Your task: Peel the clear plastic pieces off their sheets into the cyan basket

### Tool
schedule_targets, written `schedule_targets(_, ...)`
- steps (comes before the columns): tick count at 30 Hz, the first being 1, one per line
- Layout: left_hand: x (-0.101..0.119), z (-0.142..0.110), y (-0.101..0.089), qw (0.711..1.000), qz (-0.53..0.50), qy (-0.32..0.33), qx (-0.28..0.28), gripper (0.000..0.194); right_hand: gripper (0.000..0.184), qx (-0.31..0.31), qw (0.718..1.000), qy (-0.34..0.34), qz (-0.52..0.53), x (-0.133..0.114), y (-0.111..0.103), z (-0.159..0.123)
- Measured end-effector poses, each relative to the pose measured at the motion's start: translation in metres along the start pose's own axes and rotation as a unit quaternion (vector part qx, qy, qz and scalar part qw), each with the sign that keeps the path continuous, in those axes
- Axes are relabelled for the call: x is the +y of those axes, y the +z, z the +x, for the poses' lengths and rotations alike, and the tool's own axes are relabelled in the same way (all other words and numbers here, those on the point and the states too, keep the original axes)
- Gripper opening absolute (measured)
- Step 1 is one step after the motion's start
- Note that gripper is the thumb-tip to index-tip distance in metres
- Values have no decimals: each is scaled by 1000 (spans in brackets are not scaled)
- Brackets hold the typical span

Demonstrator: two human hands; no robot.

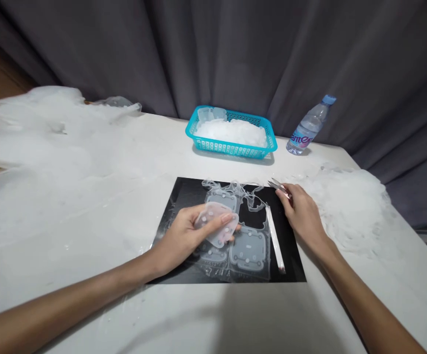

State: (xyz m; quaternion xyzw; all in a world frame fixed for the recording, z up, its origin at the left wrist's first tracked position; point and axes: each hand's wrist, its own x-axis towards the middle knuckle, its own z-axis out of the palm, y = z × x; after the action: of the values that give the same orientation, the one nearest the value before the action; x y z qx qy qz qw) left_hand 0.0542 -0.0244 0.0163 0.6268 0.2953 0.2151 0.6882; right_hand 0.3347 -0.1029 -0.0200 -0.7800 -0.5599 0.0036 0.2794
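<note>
My left hand (pixel 187 233) grips a translucent, rounded-square silicone pad (pixel 213 223) dotted with small round marks, thumb pressed on top. It is above the black mat (pixel 178 196). In my right hand (pixel 305 211) is a small pair of scissors (pixel 277 186) with pointed metal blades slightly apart; most of the handle is hidden by the fingers. Under the left hand lies a clear moulded sheet (pixel 249 248) bearing similar rounded-square pads, partly covered. Curly clear trimmings (pixel 235 187) lie along the mat's far edge. A narrow white strip (pixel 275 238) rests on the mat's right side.
A turquoise basket (pixel 231 148) with translucent pieces inside stands at the back. Right of it is a water bottle (pixel 307 128). Large heaps of translucent material lie on the white table at left (pixel 51 132) and right (pixel 353 206). A grey curtain (pixel 228 54) hangs behind.
</note>
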Motion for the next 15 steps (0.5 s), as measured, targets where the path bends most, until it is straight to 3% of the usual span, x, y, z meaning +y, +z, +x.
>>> schedule_targets(3,-2,2,-1,995,-95,-34,-14,30,48,11,997,12,-71,3,-5,2)
schedule_targets(8,-6,8,-7,971,-222,-62,-56,38,48,23,999,-7,-48,4,-7,2)
schedule_targets(15,0,13,-16,914,-376,-113,-99,79,54,48,995,-39,-76,7,-1,0)
